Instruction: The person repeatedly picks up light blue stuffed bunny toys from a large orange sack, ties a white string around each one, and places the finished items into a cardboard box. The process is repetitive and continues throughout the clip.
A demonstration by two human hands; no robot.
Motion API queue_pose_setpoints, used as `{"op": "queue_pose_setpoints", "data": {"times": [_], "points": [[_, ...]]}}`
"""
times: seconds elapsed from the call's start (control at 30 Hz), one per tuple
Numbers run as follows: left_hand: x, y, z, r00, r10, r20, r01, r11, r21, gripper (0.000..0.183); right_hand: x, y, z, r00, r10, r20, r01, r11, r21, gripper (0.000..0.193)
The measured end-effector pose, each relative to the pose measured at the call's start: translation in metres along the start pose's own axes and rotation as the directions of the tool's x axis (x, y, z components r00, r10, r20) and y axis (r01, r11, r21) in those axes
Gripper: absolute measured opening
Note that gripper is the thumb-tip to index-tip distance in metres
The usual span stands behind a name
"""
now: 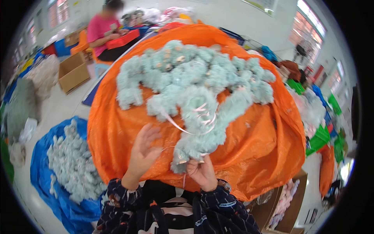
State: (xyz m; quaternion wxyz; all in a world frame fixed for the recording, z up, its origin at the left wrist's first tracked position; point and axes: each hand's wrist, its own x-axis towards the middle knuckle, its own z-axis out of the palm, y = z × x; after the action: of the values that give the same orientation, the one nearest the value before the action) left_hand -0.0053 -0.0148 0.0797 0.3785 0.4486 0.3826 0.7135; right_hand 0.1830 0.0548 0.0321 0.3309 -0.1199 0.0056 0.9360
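A fluffy pale blue-green plush piece (200,138) lies in front of me, its near end lifted toward my body. A thin white ribbon (181,129) loops loosely across it. My right hand (202,173) is closed on the near end of the plush piece, thumb and fingers pinching the fur. To the left of it, my left hand (144,150) is raised with its fingers spread. A fine pale strand runs between that hand and the plush; whether the hand touches it, I cannot tell. Behind, a heap of similar plush pieces (175,72) rests on an orange sheet (257,144).
On the left, a blue sheet (41,163) holds many small pale plush parts (74,163). An open cardboard box (74,74) stands on the floor beyond. Pink plush parts fill a box (298,199) at the right. Another person (103,33) sits at the far left with a red tray (124,39).
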Motion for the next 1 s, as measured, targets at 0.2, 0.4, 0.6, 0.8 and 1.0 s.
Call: {"op": "queue_pose_setpoints", "data": {"times": [0.2, 0.4, 0.6, 0.8, 1.0], "points": [[-0.007, -0.018, 0.001, 0.987, -0.161, -0.015, 0.161, 0.985, 0.058, 0.037, -0.012, -0.023, -0.003, 0.994, -0.087, 0.07, 0.085, 0.996, 0.027, 0.02], [-0.004, -0.029, 0.007, 0.978, -0.192, 0.081, 0.185, 0.979, 0.084, 0.029, -0.025, -0.047, -0.013, 0.968, -0.252, 0.001, 0.252, 0.967, 0.04, 0.019], [-0.003, -0.04, 0.009, 0.963, -0.26, 0.073, 0.249, 0.96, 0.125, 0.025, -0.032, -0.064, -0.014, 0.923, -0.358, -0.142, 0.361, 0.932, -0.007, 0.018], [0.0, -0.037, 0.021, 0.953, -0.262, 0.155, 0.243, 0.961, 0.134, 0.022, -0.034, -0.062, -0.017, 0.921, -0.371, -0.119, 0.365, 0.928, -0.074, 0.019], [0.006, -0.032, 0.032, 0.956, -0.229, 0.182, 0.193, 0.962, 0.195, 0.023, -0.034, -0.054, -0.021, 0.94, -0.34, -0.005, 0.331, 0.918, -0.217, 0.02]]}}
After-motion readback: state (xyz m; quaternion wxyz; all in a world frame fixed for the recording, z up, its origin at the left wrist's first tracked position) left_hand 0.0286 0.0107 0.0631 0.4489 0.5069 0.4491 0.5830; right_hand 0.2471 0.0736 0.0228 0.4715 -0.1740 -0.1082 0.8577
